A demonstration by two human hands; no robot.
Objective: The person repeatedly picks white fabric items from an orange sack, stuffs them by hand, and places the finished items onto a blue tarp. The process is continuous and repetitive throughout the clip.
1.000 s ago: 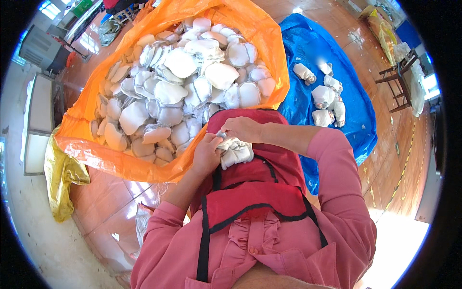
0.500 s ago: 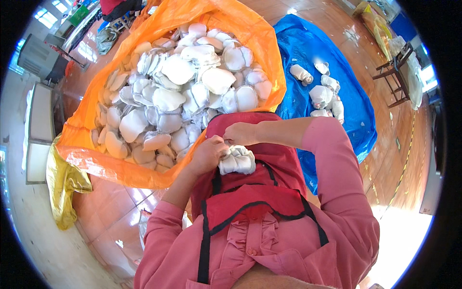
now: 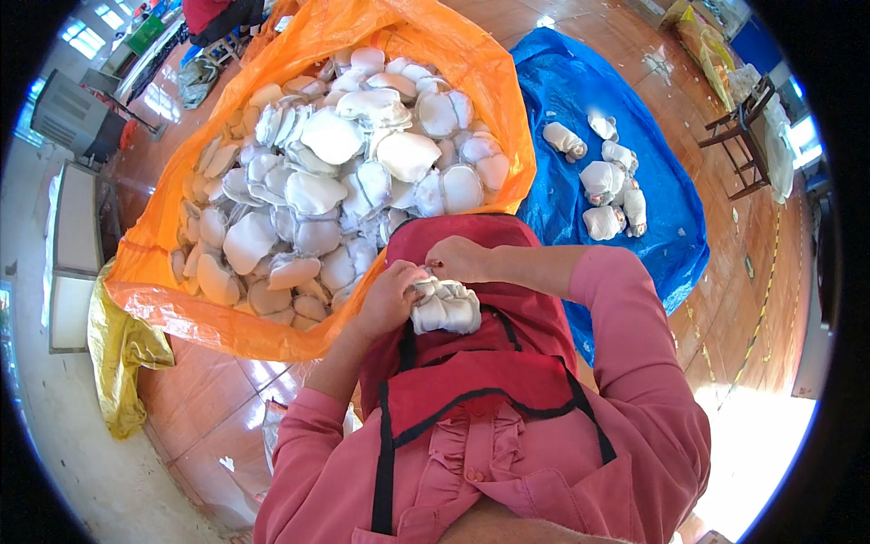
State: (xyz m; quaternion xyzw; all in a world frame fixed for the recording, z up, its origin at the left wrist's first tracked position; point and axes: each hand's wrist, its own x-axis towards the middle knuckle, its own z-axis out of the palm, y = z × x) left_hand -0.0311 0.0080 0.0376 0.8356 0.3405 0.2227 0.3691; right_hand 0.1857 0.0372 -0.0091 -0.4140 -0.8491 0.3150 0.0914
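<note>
Over my lap, on the dark red apron (image 3: 535,317), rests a bundle of white soft pads (image 3: 449,308) pressed together, their rounded folds facing me. My left hand (image 3: 390,295) is closed round the bundle's left side. Just above its far edge, my right hand (image 3: 458,259) has its fingers bent into a pinch, close to the left fingertips. Whatever lies in that pinch is too small to make out. Beyond my lap on the left, a large orange sheet or sack (image 3: 227,326) spreads open under a heap of loose white rounded pads (image 3: 335,136).
To the right, several similar white bundles (image 3: 603,181) lie on a blue plastic sheet (image 3: 671,245). A yellow sack (image 3: 127,344) sits at the left by the wall. A wooden chair (image 3: 748,136) stands at far right; another person (image 3: 222,20) sits at far left.
My right hand has shifted slightly, its fingers still near the bundle's far edge. The bundle and my left hand stay almost in place. The whole view has tilted a little.
</note>
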